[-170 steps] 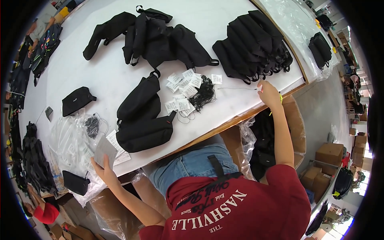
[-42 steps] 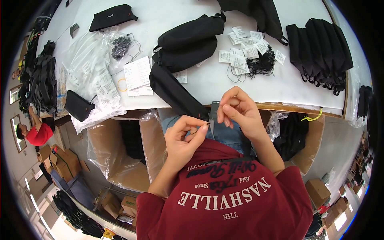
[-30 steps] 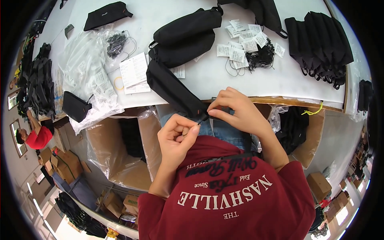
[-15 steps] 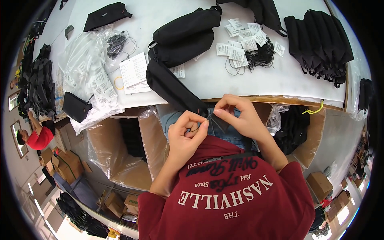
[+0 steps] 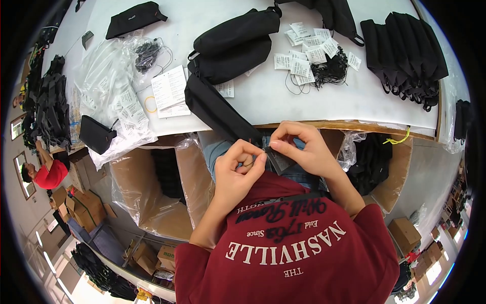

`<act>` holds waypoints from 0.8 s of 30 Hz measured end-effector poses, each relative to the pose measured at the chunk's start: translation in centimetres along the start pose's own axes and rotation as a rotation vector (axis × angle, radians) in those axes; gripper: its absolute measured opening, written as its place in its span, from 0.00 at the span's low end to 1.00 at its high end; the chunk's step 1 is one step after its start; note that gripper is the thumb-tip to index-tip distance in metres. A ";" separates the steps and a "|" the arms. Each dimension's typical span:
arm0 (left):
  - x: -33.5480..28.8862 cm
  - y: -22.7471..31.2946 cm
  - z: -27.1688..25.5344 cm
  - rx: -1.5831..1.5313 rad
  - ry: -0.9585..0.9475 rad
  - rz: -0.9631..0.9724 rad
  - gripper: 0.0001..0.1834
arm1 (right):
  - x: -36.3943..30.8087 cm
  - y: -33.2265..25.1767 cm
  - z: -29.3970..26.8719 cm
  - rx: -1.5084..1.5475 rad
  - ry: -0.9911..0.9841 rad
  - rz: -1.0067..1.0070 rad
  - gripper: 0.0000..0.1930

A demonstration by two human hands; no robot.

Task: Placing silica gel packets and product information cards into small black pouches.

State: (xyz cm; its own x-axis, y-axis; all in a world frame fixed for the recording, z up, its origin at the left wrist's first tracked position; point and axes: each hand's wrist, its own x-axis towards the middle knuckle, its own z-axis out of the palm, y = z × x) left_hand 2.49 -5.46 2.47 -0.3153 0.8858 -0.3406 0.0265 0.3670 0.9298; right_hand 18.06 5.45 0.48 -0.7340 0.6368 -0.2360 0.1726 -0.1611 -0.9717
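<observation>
At the table's front edge, both my hands meet near the end of a long black pouch [image 5: 220, 109], which slants down from the table. My left hand [image 5: 239, 167] is closed in a pinch, perhaps on a thin cord too fine to make out. A small yellowish loop shows at its curled fingers. Between thumb and index finger my right hand [image 5: 301, 148] grips the upper part of a dark grey tag [image 5: 279, 161], which hangs over my lap. Larger black bags [image 5: 233, 48] lie beyond the pouch.
White labels [image 5: 306, 50] with black cords lie behind my right hand. A row of black pouches [image 5: 402, 55] stands at the right. Plastic bags [image 5: 104, 76] and printed sheets [image 5: 169, 91] lie left. Open lined cartons [image 5: 152, 197] sit below the edge. Another person [image 5: 50, 175] is far left.
My right hand has shifted slightly, and the dark tag now hangs tilted with its face showing. The left hand stays pinched in nearly the same place.
</observation>
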 end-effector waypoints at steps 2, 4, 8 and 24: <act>0.0 0.0 0.0 -0.010 0.001 -0.009 0.05 | 0.0 -0.1 0.0 -0.001 0.000 0.004 0.08; 0.0 0.2 0.0 -0.017 -0.003 -0.014 0.05 | -0.1 -0.2 0.0 -0.003 0.002 0.008 0.08; 0.0 0.2 -0.1 -0.020 -0.023 -0.011 0.05 | -0.3 -0.7 0.0 -0.013 -0.024 0.025 0.07; -0.3 1.9 -0.5 0.120 -0.062 0.059 0.05 | -0.5 -2.8 0.1 -0.186 -0.073 -0.136 0.05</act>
State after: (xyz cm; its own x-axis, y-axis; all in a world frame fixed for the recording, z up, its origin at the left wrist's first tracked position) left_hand 2.14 -5.24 4.40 -0.2502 0.9215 -0.2969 0.1576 0.3413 0.9266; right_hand 17.87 5.47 3.36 -0.8029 0.5862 -0.1080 0.1821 0.0688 -0.9809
